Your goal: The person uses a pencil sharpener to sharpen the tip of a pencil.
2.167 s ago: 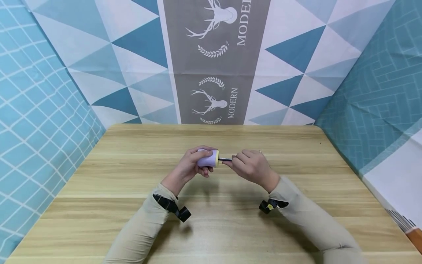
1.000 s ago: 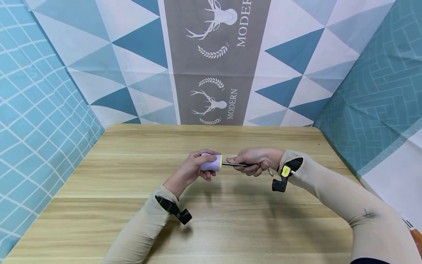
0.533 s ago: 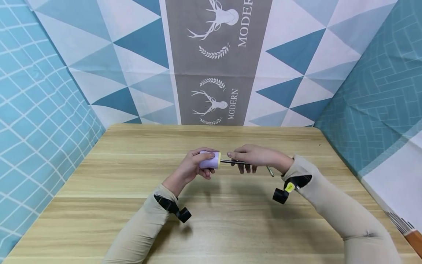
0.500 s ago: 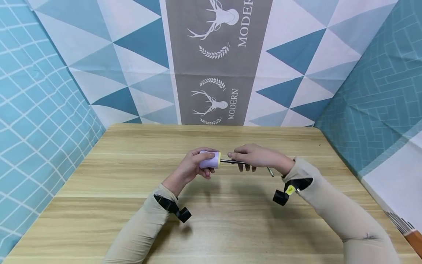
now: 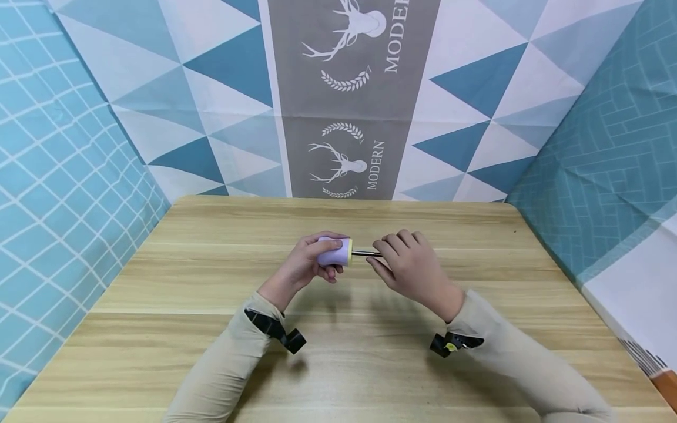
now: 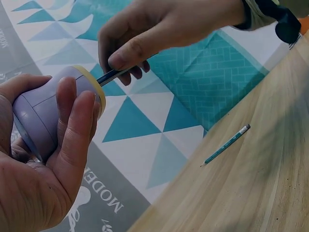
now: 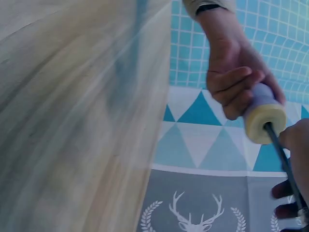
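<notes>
My left hand [image 5: 298, 267] grips a lilac pencil sharpener [image 5: 334, 257] with a yellow rim, held above the table. Its fingers and thumb wrap the body in the left wrist view. A dark pencil [image 5: 365, 254] sticks out of the sharpener's yellow end [image 7: 263, 118], its point hidden inside. My right hand [image 5: 415, 267] pinches this pencil a short way from the rim, thumb below and fingers above in the head view. The pencil's far end is hidden by that hand in the head view.
A green pencil [image 6: 227, 145] lies on the wooden table [image 5: 211, 352], seen in the left wrist view and covered by my right hand in the head view. Patterned cloths [image 5: 476, 76] hang behind the table and at both sides.
My right hand has turned about the pencil: its wrist has swung towards me and its back now faces up, with knuckles raised. The left hand and sharpener stay almost in place.
</notes>
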### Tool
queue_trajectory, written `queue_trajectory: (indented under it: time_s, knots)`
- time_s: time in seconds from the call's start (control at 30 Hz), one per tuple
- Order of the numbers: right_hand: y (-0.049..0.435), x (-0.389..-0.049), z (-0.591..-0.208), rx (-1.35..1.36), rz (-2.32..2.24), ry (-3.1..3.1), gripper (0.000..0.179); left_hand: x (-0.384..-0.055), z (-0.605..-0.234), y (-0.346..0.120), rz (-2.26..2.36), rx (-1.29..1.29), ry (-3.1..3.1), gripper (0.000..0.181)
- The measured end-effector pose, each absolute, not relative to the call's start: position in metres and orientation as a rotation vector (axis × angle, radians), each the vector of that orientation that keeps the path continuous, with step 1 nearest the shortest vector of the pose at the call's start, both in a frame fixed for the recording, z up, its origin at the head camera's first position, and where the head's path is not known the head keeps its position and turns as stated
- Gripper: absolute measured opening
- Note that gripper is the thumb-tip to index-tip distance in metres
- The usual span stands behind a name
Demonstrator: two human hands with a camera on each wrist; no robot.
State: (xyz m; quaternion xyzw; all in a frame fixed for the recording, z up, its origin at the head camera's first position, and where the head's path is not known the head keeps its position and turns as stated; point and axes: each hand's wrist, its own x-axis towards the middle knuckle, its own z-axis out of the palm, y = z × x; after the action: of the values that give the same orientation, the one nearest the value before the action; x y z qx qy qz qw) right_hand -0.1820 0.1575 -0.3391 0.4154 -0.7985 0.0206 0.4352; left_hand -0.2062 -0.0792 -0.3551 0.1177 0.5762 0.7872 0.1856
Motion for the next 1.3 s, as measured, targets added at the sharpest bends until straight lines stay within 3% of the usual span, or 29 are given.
queue_trajectory:
  time_s: [0.33, 0.73, 0.93, 1.03, 1.2, 1.3]
  knots:
    - [0.156, -0.199, -0.354, 1.119, 0.025, -1.634, 0.016, -0.206, -0.354, -0.077, 2.224, 0.343, 1.596, 0.034]
    - [0.159, -0.208, -0.350, 1.235, -0.138, -1.566, 0.018, -0.205, -0.358, -0.076, 2.230, 0.313, 1.578, 0.034]
    - [0.156, -0.212, -0.348, 1.302, -0.116, -1.599, 0.030, -0.205, -0.360, -0.076, 2.238, 0.275, 1.579, 0.035]
    - [0.154, -0.212, -0.348, 1.342, -0.032, -1.698, 0.036, -0.205, -0.360, -0.077, 2.238, 0.264, 1.592, 0.034]
    - [0.153, -0.209, -0.343, 1.414, 0.335, -2.017, 0.023, -0.205, -0.361, -0.077, 2.240, 0.272, 1.601, 0.029]
    - [0.154, -0.207, -0.335, 1.426, 0.636, -2.238, 0.026, -0.205, -0.361, -0.076, 2.239, 0.283, 1.588, 0.027]
